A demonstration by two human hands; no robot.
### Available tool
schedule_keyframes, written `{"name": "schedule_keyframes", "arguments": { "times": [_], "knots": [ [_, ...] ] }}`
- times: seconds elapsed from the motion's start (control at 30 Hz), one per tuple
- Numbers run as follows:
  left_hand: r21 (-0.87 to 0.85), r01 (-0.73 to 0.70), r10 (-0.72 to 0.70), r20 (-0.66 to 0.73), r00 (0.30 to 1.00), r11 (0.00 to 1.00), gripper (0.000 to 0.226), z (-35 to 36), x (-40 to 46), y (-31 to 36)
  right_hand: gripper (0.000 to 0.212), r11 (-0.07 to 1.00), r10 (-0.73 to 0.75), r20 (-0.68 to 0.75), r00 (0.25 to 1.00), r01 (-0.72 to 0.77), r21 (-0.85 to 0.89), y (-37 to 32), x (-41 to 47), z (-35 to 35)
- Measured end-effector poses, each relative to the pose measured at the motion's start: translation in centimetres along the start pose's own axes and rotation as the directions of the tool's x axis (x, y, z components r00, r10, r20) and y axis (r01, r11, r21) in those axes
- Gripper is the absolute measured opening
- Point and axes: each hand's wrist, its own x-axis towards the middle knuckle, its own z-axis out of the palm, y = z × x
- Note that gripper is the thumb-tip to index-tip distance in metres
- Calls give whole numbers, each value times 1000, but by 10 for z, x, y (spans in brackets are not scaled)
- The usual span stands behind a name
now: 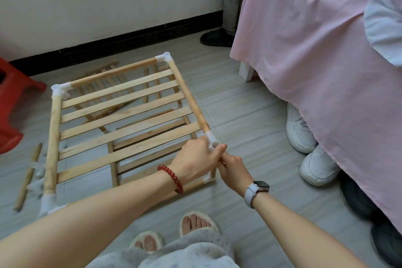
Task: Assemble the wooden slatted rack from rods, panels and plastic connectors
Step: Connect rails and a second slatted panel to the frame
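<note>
A wooden slatted shelf (121, 111) with round side rods and white plastic corner connectors stands raised above the floor. My left hand (196, 160) grips its near right corner, fingers around the white connector (214, 140). Just below, my right hand (233, 169) is wrapped around a short upright rod (214, 172) under that connector. Beneath lies a lower slatted panel (152, 159), partly hidden, with another white connector (207, 179) at its corner. More connectors sit at the far right (164, 57), far left (59, 90) and near left (49, 202) corners.
A loose rod (28, 175) and spare white connectors (37, 167) lie on the tiled floor at left. More wooden slats (104, 67) lie near the wall. A red stool (13, 102) is far left. A pink-draped bed (315, 61) and white shoes (304, 137) crowd the right.
</note>
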Motion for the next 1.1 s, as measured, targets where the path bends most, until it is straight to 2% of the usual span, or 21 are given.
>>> {"name": "schedule_keyframes", "arguments": {
  "times": [0.07,0.13,0.2,0.3,0.37,0.43,0.5,0.6,0.77,0.97,1.1],
  "knots": [
    [8,-55,54,98,994,998,38,-8,-3,-6,21,994,99,77,992,-102,38,-2,0,-6],
    [151,-171,149,150,977,973,42,-20,-7,-13,16,978,150,196,969,-175,117,-9,5,-14],
    [312,-292,278,89,957,904,46,-34,-6,-21,22,951,156,300,941,-225,213,-16,8,-27],
    [365,-330,399,-131,908,871,35,-55,7,-36,34,816,248,315,916,-373,442,-30,10,-48],
    [465,-320,405,-92,910,825,54,-58,23,-47,31,718,290,334,897,-435,543,-43,14,-55],
    [567,-292,324,47,945,770,82,-53,38,-52,31,756,330,332,884,-458,468,-58,23,-53],
    [603,-248,274,52,960,758,93,-43,50,-55,32,810,370,343,864,-480,336,-74,31,-47],
    [586,-183,284,-84,955,789,83,-28,60,-57,16,799,431,368,824,-538,267,-86,43,-37],
    [546,-172,303,-159,939,820,69,-24,68,-57,28,921,387,180,905,-389,-23,-89,54,-27],
    [524,-164,302,-190,934,836,66,-25,66,-62,34,941,314,97,944,-297,-162,-92,52,-16],
    [528,-163,305,-192,933,833,66,-26,64,-61,33,950,300,103,948,-288,-120,-92,46,-14]
  ]
}}
